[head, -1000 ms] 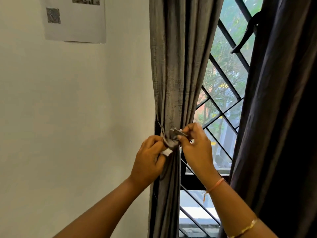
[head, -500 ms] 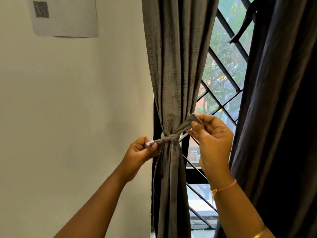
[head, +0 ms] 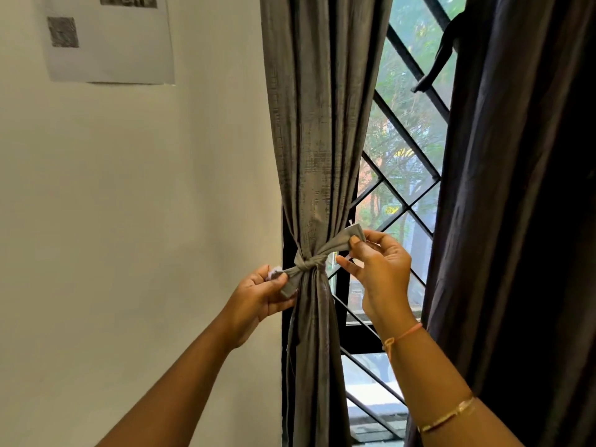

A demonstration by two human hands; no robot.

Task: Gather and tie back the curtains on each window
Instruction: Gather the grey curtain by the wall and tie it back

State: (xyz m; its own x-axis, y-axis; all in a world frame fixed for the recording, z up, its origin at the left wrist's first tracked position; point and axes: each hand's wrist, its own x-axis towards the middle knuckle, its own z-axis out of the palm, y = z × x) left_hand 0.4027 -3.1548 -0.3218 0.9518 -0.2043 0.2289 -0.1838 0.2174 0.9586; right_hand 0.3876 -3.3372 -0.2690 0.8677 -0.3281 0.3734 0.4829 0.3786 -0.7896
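Observation:
A grey curtain (head: 319, 124) hangs at the window's left side, gathered into a narrow bundle. A matching grey tie-back strip (head: 309, 263) is knotted around it at waist height. My left hand (head: 258, 298) pinches the strip's left end, just left of the knot. My right hand (head: 377, 269) pinches the strip's right end between thumb and forefinger, up and to the right of the knot. Both ends are held taut, away from the knot.
A dark curtain (head: 522, 204) hangs on the right, close to my right forearm. Behind the curtains is a window with a black diagonal grille (head: 406, 137). A cream wall (head: 129, 221) with a printed sheet of paper (head: 109, 37) fills the left.
My hands went from working close together at the knot to pulling the strip's two ends apart. In the last half second they have stayed in nearly the same pose.

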